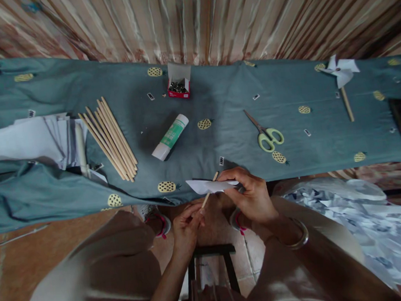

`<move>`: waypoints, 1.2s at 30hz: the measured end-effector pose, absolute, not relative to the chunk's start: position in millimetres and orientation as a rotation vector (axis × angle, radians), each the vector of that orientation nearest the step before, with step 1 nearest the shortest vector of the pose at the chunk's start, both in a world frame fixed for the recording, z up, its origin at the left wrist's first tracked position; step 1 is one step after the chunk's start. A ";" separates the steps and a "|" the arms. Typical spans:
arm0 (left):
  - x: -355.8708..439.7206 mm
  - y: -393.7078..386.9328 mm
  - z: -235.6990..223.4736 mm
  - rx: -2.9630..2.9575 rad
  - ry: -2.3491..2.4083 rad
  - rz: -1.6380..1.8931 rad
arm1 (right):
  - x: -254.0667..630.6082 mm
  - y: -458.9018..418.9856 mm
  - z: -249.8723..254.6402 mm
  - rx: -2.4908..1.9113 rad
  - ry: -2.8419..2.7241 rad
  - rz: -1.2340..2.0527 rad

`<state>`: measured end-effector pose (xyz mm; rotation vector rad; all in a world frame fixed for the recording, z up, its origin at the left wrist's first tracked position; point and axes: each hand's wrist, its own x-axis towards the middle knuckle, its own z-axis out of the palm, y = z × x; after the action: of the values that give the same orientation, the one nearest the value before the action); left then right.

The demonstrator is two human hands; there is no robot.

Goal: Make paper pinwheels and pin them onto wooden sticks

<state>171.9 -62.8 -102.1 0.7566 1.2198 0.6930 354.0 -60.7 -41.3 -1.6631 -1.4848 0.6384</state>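
2 hands, 1 delicate meeting: the left hand (188, 224) pinches a wooden stick (205, 201), the right hand (251, 193) grips white folded paper (203, 186), which lies across the stick near its upper end. Whether a pin joins them, I can't tell. Squeeze too hard and that thin paper could crease; let the stick roll between the fingertips and the paper may twist. They're by the blue-green cloth's (227, 138) front edge, so 1 slip could send either to the floor (17, 265)!

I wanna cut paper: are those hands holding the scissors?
No, the green-handled scissors lie on the tablecloth, apart from the left hand and right hand.
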 end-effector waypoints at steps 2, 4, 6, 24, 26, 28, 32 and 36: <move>171.9 -63.1 -103.0 0.745 1.222 0.686 | 353.7 -60.6 -40.6 -1.678 -1.480 0.639; 171.7 -63.0 -103.6 0.755 1.224 0.681 | 353.3 -60.6 -39.8 -1.696 -1.469 0.642; 171.6 -62.7 -103.5 0.774 1.224 0.683 | 352.9 -60.6 -39.2 -1.708 -1.455 0.648; 175.5 -67.3 -98.5 0.651 1.189 0.667 | 366.2 -34.3 -39.3 -1.785 -1.297 1.034; 177.2 -69.0 -95.4 0.628 1.174 0.669 | 369.6 -28.6 -37.4 -1.808 -1.321 1.079; 178.8 -70.3 -90.5 0.613 1.157 0.674 | 372.0 -22.8 -35.3 -1.828 -1.338 1.117; 181.7 -71.6 -78.0 0.548 1.127 0.658 | 375.5 -8.1 -33.6 -1.833 -1.424 1.188; 185.8 -72.6 -70.0 0.471 1.101 0.666 | 378.0 10.2 -31.5 -1.965 -1.564 1.250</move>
<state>185.8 -72.6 -70.0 0.4713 1.1008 0.6658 378.0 10.2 -31.5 -1.9650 -1.5641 1.2496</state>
